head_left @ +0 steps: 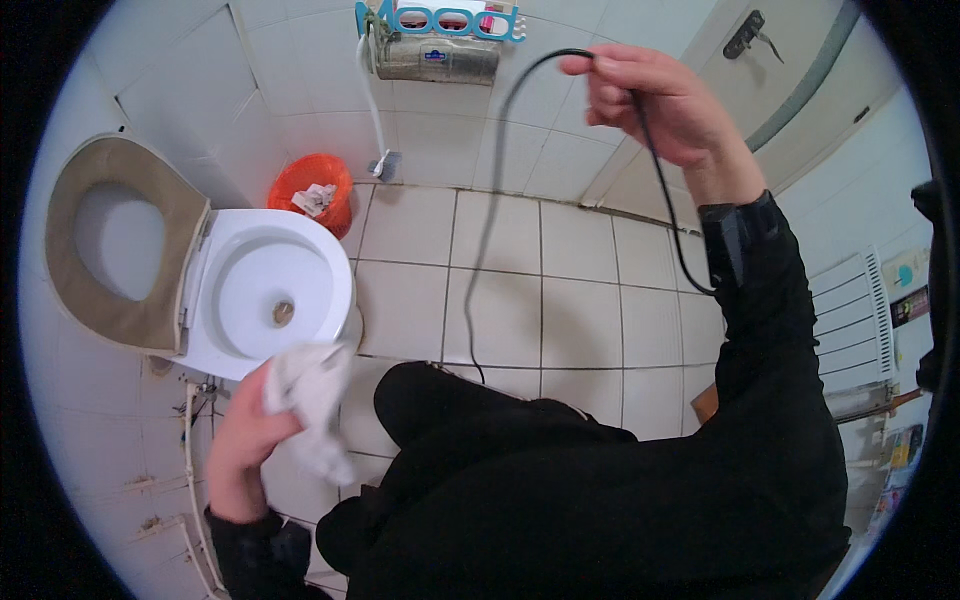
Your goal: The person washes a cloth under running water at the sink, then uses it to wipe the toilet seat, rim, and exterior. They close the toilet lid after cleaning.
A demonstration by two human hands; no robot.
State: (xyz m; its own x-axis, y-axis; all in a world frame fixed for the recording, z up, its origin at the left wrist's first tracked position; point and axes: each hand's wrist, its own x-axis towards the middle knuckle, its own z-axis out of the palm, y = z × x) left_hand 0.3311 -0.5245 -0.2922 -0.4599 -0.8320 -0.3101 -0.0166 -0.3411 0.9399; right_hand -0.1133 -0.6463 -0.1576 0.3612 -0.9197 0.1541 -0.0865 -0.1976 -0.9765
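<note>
My left hand (pixel 251 427) is closed on a crumpled white cloth (pixel 311 405), low beside the front rim of a white toilet bowl (pixel 345 277). Raised at the upper right, my right hand (pixel 637 90) pinches a thin black cable (pixel 499 150) between thumb and fingers. One side of the cable hangs in a long curve to the tiled floor near my knee; the other side drops to my right sleeve. A toilet seat with a brown cover (pixel 67 262) stands raised against the wall at left, and brown matter shows at the bowl's drain.
An orange waste basket (pixel 341 184) with crumpled paper stands behind the toilet's front. A metal roll holder (pixel 465 64) hangs on the tiled wall beneath a blue rack (pixel 420 19). At upper right is a door (pixel 697 120) with a dark handle; pipes run along the left wall.
</note>
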